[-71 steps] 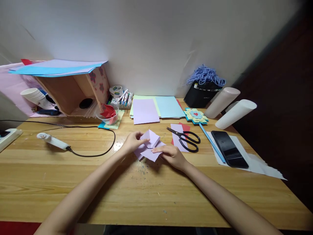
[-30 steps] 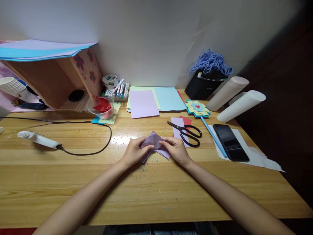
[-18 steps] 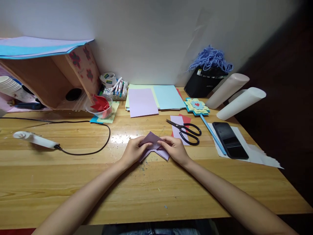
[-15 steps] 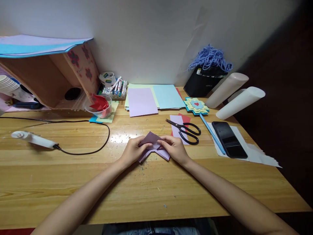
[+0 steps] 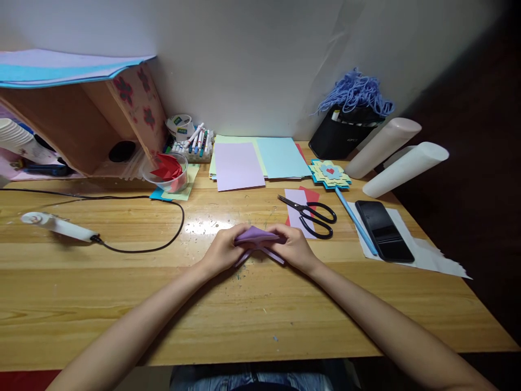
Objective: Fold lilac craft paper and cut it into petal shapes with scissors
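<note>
A folded purple paper (image 5: 255, 235) is held just above the table at its middle, its top flap bent over and two pleated legs spreading below. My left hand (image 5: 224, 247) pinches its left side between thumb and fingers. On the opposite side my right hand (image 5: 293, 247) grips the paper in the same way, the thumb tucked under the flap. The fingertips of both hands are partly hidden by the paper. Scissors (image 5: 307, 213) with black handles lie beyond my right hand, on small purple (image 5: 293, 200) and red paper (image 5: 311, 195) pieces.
Coloured sheets (image 5: 240, 168) lie by the wall. A bowl (image 5: 175, 182) of red folded paper stands back left, near a corded white glue gun (image 5: 61, 226). A phone (image 5: 383, 231), a blue stick with a paper flower (image 5: 330, 172) and white rolls (image 5: 407, 169) are at right.
The paper's upper flap, upright before, is now folded down and flattened between my hands. Both hands still hold the paper's sides. The view has shifted slightly.
</note>
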Action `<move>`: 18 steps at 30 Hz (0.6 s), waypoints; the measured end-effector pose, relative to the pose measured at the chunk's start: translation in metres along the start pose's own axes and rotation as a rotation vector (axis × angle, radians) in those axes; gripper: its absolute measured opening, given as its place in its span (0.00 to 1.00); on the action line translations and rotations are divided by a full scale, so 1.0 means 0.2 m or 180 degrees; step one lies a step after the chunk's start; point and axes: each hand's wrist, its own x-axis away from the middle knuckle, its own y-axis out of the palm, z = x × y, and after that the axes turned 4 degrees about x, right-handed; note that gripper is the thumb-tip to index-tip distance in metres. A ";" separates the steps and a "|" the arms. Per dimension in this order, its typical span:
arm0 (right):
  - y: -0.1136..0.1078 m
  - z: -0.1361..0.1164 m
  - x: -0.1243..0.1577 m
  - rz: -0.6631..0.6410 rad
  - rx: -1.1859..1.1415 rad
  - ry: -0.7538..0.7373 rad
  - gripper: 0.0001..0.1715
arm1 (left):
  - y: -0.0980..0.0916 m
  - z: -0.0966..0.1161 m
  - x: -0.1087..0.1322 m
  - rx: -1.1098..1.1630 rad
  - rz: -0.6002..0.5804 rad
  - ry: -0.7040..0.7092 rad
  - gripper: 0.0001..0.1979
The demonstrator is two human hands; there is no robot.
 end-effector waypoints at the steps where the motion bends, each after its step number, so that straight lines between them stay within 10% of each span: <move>1: 0.00 0.00 0.00 -0.0005 -0.0033 0.0016 0.08 | 0.00 0.00 0.00 0.0020 -0.0015 -0.0005 0.11; 18: 0.01 0.04 0.01 0.0266 -0.0158 0.0093 0.13 | -0.06 0.00 0.01 -0.0247 -0.0144 0.0395 0.15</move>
